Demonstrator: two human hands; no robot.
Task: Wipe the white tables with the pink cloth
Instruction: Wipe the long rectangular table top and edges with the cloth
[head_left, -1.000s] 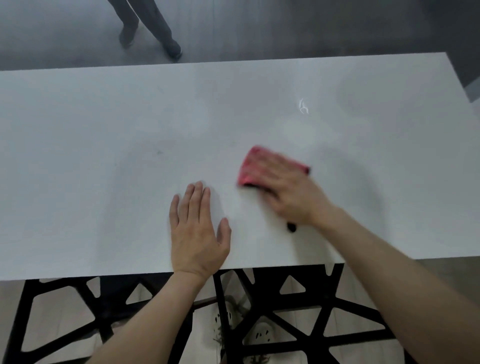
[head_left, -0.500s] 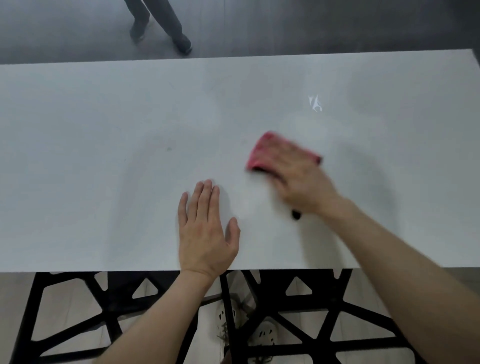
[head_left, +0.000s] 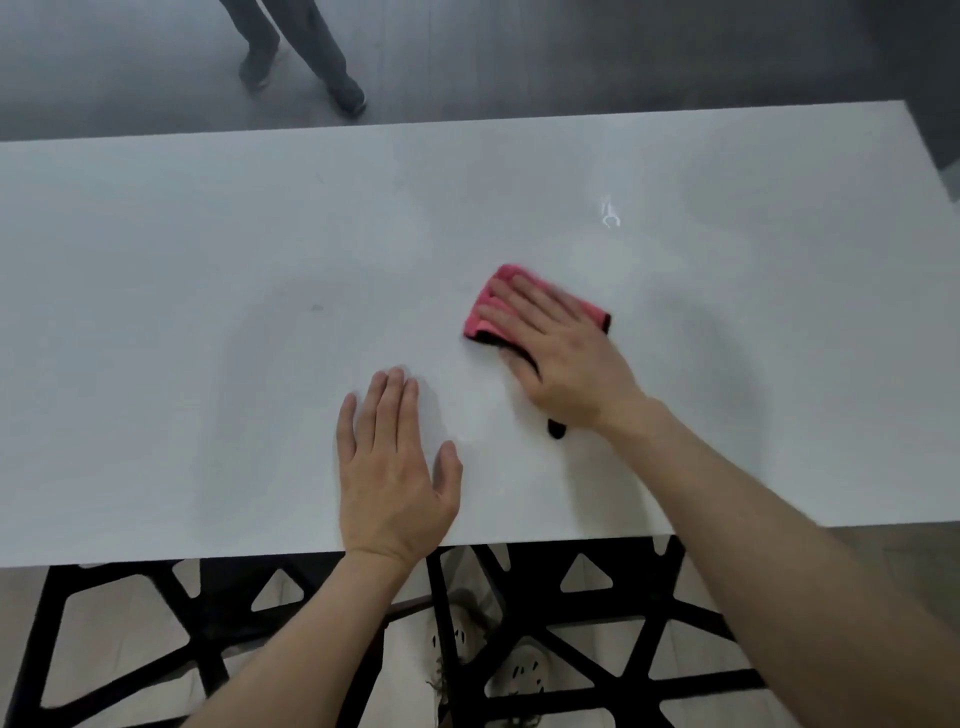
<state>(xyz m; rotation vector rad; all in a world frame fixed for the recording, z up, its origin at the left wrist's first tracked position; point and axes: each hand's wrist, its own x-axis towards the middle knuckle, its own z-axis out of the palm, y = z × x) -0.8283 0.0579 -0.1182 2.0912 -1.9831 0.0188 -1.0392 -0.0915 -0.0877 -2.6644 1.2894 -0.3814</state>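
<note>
A small dark speck (head_left: 317, 308) marks the white table (head_left: 156, 364) up and left of the left hand (head_left: 395, 467). That hand lies flat near the close edge, fingers straight and together. Up and right of it, the black-trimmed pink cloth (head_left: 480, 319) lies pressed under the right hand (head_left: 566, 358), whose fingers are straight. Beyond that hand sits a white scuff (head_left: 609, 213).

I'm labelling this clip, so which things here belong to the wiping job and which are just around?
Job: folded pink cloth, black-edged, under the flat right hand; white rectangular tabletop; left hand resting flat on it.
Around: black lattice table frame; another person's dark-trousered legs beyond the table.
</note>
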